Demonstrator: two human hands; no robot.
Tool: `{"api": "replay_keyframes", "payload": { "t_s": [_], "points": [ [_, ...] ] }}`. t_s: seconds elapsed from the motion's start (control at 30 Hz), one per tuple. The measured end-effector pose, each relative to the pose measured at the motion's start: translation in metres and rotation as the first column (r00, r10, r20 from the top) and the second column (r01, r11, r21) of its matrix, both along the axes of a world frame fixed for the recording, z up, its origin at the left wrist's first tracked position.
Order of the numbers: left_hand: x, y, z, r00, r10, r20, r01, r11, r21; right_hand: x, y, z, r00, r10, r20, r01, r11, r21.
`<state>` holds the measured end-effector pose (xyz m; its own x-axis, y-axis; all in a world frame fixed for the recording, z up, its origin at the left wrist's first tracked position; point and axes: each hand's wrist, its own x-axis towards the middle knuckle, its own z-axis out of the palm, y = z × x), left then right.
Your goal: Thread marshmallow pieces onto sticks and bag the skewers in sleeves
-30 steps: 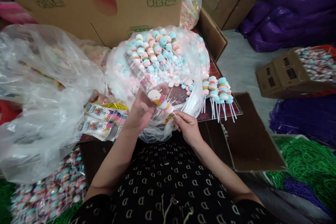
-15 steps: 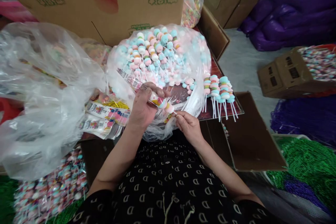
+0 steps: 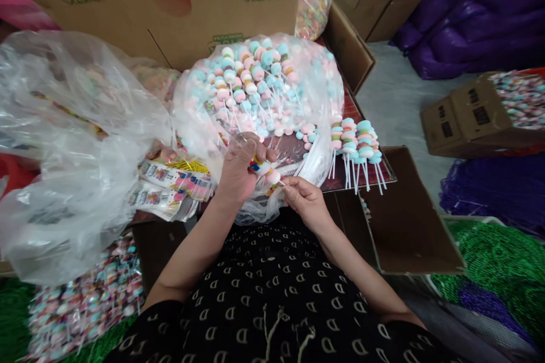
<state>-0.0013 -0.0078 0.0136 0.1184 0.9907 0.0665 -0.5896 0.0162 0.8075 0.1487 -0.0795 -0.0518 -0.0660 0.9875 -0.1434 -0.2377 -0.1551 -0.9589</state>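
In front of my body, my left hand (image 3: 243, 167) is wrapped round a clear printed candy wrapper (image 3: 212, 110) that covers part of a marshmallow skewer (image 3: 271, 175). The lower pink and pale yellow marshmallows stick out past my fingers. My right hand (image 3: 303, 197) pinches the thin white stick of the same skewer. Behind the hands lies a large clear bag (image 3: 317, 85) full of pastel marshmallow skewers (image 3: 251, 76). A row of loose marshmallow skewers (image 3: 355, 139) rests at the table's right corner. Flat printed wrappers (image 3: 170, 181) are stacked to the left of my left hand.
A big cardboard box (image 3: 213, 5) stands behind the bag. A crumpled plastic bag (image 3: 85, 170) bulges at left, above wrapped skewers (image 3: 93, 300). An open carton (image 3: 413, 221) sits at lower right, near green netting (image 3: 502, 272). Yellow twist ties (image 3: 187, 165) lie by the wrappers.
The wrapper has slid further down over the skewer, toward my right hand, and my left hand now covers more of it. My right hand still pinches the stick.
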Motion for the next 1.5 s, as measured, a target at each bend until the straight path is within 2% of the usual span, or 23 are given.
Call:
{"api": "replay_keyframes", "payload": {
  "t_s": [0.1, 0.27, 0.33, 0.4, 0.47, 0.57, 0.63, 0.7, 0.8, 0.9, 1.07, 1.17, 1.27, 1.37, 1.43, 1.5],
  "points": [
    [0.006, -0.005, -0.001, 0.999, -0.031, 0.02, 0.032, 0.999, -0.039, -0.011, -0.003, -0.002, 0.995, -0.101, 0.014, 0.1, 0.994, 0.048],
    [-0.007, -0.006, -0.003, 0.988, -0.156, -0.006, 0.156, 0.987, -0.031, -0.011, 0.002, -0.013, 0.992, -0.104, -0.074, 0.105, 0.994, 0.02],
    [-0.014, -0.004, -0.002, 0.988, -0.151, -0.007, 0.151, 0.988, -0.03, -0.008, 0.004, -0.015, 0.993, -0.097, -0.061, 0.099, 0.995, 0.03],
    [-0.016, -0.001, -0.001, 0.993, -0.121, 0.0, 0.121, 0.992, -0.047, -0.006, 0.005, -0.015, 0.996, -0.091, 0.011, 0.09, 0.994, 0.061],
    [-0.012, -0.001, 0.0, 0.994, -0.105, 0.011, 0.105, 0.993, -0.055, -0.006, 0.003, -0.014, 0.982, -0.123, 0.14, 0.102, 0.984, 0.146],
    [0.0, -0.005, -0.003, 0.993, -0.114, 0.008, 0.115, 0.992, -0.053, -0.007, 0.0, -0.01, 0.896, -0.252, 0.366, 0.118, 0.93, 0.349],
    [0.006, -0.01, -0.008, 0.99, -0.138, -0.015, 0.136, 0.988, -0.074, -0.008, -0.001, -0.009, 0.84, -0.318, 0.439, 0.118, 0.898, 0.425],
    [0.007, -0.014, -0.013, 0.987, -0.16, -0.021, 0.157, 0.982, -0.107, -0.008, 0.0, -0.01, 0.845, -0.32, 0.428, 0.136, 0.904, 0.405],
    [-0.002, -0.015, -0.017, 0.98, -0.196, 0.012, 0.196, 0.972, -0.126, -0.008, 0.001, -0.013, 0.919, -0.247, 0.308, 0.161, 0.947, 0.279],
    [-0.017, -0.008, -0.014, 0.989, -0.135, 0.058, 0.141, 0.985, -0.101, -0.006, 0.002, -0.017, 0.956, -0.189, 0.224, 0.141, 0.967, 0.211],
    [-0.023, 0.003, -0.005, 0.995, 0.079, 0.056, -0.074, 0.994, -0.082, -0.005, 0.0, -0.019, 0.945, -0.158, 0.285, 0.081, 0.961, 0.265],
    [-0.016, 0.003, -0.003, 0.993, 0.108, 0.047, -0.103, 0.99, -0.092, -0.004, -0.001, -0.018, 0.878, -0.21, 0.429, 0.02, 0.913, 0.407],
    [-0.012, 0.001, -0.005, 0.994, 0.097, 0.044, -0.092, 0.989, -0.116, 0.001, -0.002, -0.019, 0.743, -0.331, 0.582, -0.064, 0.83, 0.555],
    [-0.013, -0.001, -0.008, 0.997, 0.072, 0.019, -0.069, 0.989, -0.131, 0.007, -0.001, -0.018, 0.636, -0.376, 0.674, -0.122, 0.813, 0.569],
    [-0.013, -0.003, -0.011, 0.999, 0.035, 0.003, -0.035, 0.992, -0.124, 0.007, -0.001, -0.016, 0.671, -0.322, 0.668, -0.113, 0.846, 0.521],
    [-0.012, -0.006, -0.013, 1.0, -0.008, 0.01, 0.009, 0.994, -0.111, 0.004, -0.001, -0.013, 0.801, -0.164, 0.575, -0.097, 0.913, 0.396]
  ]
}}
